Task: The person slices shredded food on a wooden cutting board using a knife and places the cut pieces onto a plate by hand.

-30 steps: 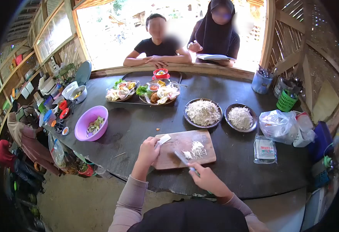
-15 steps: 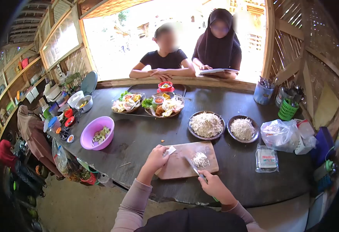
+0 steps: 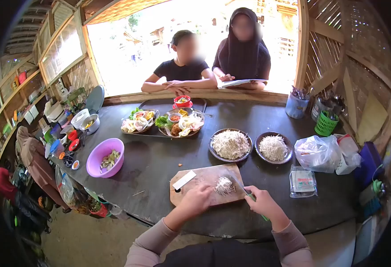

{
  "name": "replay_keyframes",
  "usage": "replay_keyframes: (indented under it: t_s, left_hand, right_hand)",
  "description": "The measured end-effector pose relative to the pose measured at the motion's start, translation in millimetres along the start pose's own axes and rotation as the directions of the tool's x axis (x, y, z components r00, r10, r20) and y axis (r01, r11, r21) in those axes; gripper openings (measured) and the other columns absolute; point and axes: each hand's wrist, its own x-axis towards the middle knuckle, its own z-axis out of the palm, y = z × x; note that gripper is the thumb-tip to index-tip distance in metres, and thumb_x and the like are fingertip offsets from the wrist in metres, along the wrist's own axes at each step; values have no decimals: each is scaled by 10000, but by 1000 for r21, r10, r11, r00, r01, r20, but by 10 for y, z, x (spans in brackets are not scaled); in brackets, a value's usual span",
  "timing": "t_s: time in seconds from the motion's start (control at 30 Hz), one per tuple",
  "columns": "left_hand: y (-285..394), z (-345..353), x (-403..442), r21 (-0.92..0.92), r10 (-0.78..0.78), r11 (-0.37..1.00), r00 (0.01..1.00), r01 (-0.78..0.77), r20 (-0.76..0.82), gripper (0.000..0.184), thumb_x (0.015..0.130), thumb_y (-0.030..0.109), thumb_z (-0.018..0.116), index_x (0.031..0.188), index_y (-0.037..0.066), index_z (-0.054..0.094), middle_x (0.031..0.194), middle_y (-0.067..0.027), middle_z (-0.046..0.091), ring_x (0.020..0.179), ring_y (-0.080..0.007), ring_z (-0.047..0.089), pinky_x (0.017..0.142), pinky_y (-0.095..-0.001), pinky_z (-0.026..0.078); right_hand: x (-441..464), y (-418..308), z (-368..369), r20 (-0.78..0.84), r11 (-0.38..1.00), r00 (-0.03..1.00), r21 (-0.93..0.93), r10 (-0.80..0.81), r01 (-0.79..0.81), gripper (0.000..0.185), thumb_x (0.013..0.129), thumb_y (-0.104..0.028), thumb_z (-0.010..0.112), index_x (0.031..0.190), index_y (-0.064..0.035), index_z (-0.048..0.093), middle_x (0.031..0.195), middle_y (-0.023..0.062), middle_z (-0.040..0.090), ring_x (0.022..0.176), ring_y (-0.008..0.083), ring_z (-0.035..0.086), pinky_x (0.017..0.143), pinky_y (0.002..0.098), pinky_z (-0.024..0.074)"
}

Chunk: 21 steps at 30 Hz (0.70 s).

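A wooden cutting board (image 3: 200,196) lies near the front edge of the dark table. On it a white rectangular piece (image 3: 184,180) rests at the upper left, and thin white shreds (image 3: 224,186) are heaped right of the middle. My left hand (image 3: 197,200) is over the board's lower part, just left of the shreds; its fingers are bent and what they hold, if anything, is hidden. My right hand (image 3: 263,202) is closed round the green handle of a knife (image 3: 242,185), whose blade points up and left, to the right of the shreds.
Two plates of white shreds (image 3: 230,144) (image 3: 273,147) stand behind the board. A purple bowl (image 3: 105,157) is at the left, filled food plates (image 3: 181,123) further back. Plastic bags (image 3: 318,153) lie at the right. Two people (image 3: 182,69) (image 3: 241,55) lean at the window opening.
The white piece has left my left hand and lies on the board. My left hand has moved right to the shreds. The knife has shifted from their left side to their right.
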Motion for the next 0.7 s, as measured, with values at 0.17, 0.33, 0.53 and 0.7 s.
replay_keyframes:
  t_s: [0.17,0.33,0.53,0.7]
  left_hand:
    - [475,139,-45,269,-57,963,990,20,128,824,951,609,491,1511,25,335,1565,-176,348,1460,-332,314,1150,-576,253]
    - [482,249,33,187,-105,979,982,75,155,905,955,656,431,1538,-9,240,1608,-212,238,1508,-352,186,1186,-594,107]
    - [535,228,78,143,-130,984,979,108,158,885,967,633,432,1540,-11,230,1604,-227,237,1514,-347,166,1187,-597,90]
    - [497,158,175,94,-137,987,984,127,113,865,968,624,439,1533,-5,259,1609,-195,247,1513,-345,169,1185,-605,80]
  right_hand:
    - [61,215,148,0,933,942,-140,-335,331,344,908,-149,625,1222,-14,599,792,263,671,713,396,686,674,438,530]
    - [91,214,44,27,991,993,-72,-115,117,333,938,-148,594,1249,-27,588,754,231,669,651,339,681,653,410,534]
    - [98,206,10,132,993,989,96,61,-74,358,988,-136,548,1334,-44,546,793,64,635,600,113,628,548,277,539]
    - [124,268,10,200,978,978,184,59,-97,358,1003,-128,522,1353,-51,528,822,63,629,609,110,618,547,269,537]
